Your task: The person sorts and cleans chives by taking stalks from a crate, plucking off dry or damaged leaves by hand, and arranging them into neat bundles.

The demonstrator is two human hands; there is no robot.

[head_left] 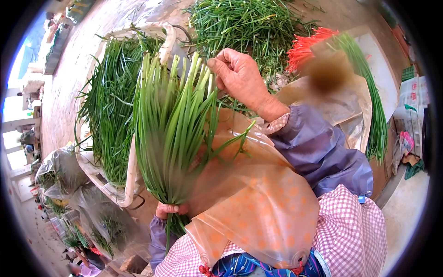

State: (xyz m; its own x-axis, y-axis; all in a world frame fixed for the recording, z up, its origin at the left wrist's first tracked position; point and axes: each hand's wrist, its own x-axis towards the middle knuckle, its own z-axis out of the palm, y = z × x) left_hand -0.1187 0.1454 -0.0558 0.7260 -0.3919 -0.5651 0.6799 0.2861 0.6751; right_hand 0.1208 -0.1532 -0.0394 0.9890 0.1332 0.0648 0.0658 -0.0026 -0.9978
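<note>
A thick bunch of garlic chives (173,120) stands up in front of me, pale stem ends at the top. My left hand (171,210) is wrapped round its lower leafy part, and some leaf tips hang below the fist. At the stem ends, my right hand (240,78) has thumb and forefinger pinched together beside the outermost stems. Whether a stem or leaf is between those fingertips, I cannot make out. A few loose leaves stick out to the right of the bunch. Beneath it, a translucent orange-patterned plastic apron (258,212) covers my lap.
Left of the bunch, a white basket (125,199) holds more chives. A heap of loose greens (240,27) lies ahead. On the right are red strips (307,48), another chive bunch (369,101) and a pale crate (410,108). Plastic bags of greens (62,171) stand at left.
</note>
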